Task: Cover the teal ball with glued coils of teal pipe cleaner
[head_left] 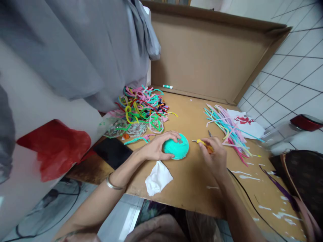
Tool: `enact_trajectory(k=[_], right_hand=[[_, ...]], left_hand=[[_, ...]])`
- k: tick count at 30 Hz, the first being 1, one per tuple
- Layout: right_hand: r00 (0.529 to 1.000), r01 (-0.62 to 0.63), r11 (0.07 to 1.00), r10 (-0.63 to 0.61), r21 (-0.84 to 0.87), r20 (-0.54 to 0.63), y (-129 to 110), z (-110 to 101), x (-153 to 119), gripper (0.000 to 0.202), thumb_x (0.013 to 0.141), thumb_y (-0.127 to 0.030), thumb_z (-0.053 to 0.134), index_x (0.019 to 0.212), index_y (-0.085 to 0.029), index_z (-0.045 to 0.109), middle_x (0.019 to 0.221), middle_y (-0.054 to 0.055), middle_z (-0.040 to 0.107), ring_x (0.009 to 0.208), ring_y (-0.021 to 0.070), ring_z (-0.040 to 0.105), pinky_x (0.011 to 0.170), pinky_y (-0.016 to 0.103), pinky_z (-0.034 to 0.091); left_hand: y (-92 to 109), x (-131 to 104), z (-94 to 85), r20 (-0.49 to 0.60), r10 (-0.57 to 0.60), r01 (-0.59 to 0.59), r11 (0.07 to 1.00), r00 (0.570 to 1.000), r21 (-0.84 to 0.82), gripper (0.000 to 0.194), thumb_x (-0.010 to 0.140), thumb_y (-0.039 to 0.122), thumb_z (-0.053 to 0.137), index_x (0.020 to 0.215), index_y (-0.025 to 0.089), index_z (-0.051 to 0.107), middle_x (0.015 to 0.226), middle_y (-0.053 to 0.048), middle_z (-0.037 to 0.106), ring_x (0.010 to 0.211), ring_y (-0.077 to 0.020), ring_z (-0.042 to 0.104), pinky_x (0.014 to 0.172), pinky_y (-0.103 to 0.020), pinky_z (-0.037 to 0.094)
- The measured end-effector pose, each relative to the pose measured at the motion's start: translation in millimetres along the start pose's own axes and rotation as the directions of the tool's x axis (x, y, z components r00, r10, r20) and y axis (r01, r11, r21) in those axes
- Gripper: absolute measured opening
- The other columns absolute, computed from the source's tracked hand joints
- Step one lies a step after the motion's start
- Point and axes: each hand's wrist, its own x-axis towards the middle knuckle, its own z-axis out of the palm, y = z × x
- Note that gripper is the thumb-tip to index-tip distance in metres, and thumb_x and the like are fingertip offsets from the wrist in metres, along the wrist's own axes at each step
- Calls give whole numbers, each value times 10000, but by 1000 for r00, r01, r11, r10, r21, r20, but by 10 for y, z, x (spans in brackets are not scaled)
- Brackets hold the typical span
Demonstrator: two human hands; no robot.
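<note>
My left hand (164,145) curves its fingers and thumb around the left side of a turquoise round piece (179,148), shaped like a ball or dome, with a small greyish patch near its top. My right hand (214,153) grips a yellow and orange glue gun (202,142). Its metal tip points left at the turquoise piece, with a small gap between them. A black cord (242,185) runs from under my right wrist to the table's front. Just behind my right fingers shows a pointed metal end (210,133) of something mostly hidden. A crumpled white tissue (158,178) lies below the turquoise piece.
A tangled heap of colourful pipe cleaners (143,104) lies back left; straight ones (227,124) lie right. A black flat slab (113,153) is left, a glue stick (168,86) at the back. A cardboard wall (202,57), clear bottle (280,131) and brown bag (300,178) border the table.
</note>
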Motion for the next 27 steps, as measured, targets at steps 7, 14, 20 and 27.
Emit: enact_trajectory(k=[7,14,20,27], right_hand=[[977,-141,898,56,417,208,-427,81,148,150,846,-342,671,833,-200,716,758,22,658,657,133,580,600,259,462],[960,-236,851,130,470,248,-407,175,185,185,826,-352,664,766,-188,721,691,10,631,605,115,530,550,241,417],[918,-366,796,223,482,329,-383,180,155,206,782,-386,699,768,-182,724,715,25,663,608,127,551,562,256,436],[915,-396,736,264,549,306,-409,231,213,192,701,-376,709,685,-188,674,647,2,616,560,110,504,526,247,430]], left_hand=[[-17,3,-9,-4,26,-26,999,1000,35,446,759,275,775,1139,215,548,1275,-137,604,1264,-297,557,1082,-509,444],[-16,-14,-21,17,-4,3,998,1000,64,457,746,263,774,1149,217,564,1298,-136,603,1278,-301,555,1089,-510,436],[-31,-20,-21,11,3,-4,998,1000,67,448,771,306,770,1156,216,557,1304,-148,598,1287,-302,551,1078,-503,443],[11,-13,-21,9,-15,14,998,1000,66,401,788,323,767,1129,212,587,1321,-144,603,1304,-303,540,1099,-507,436]])
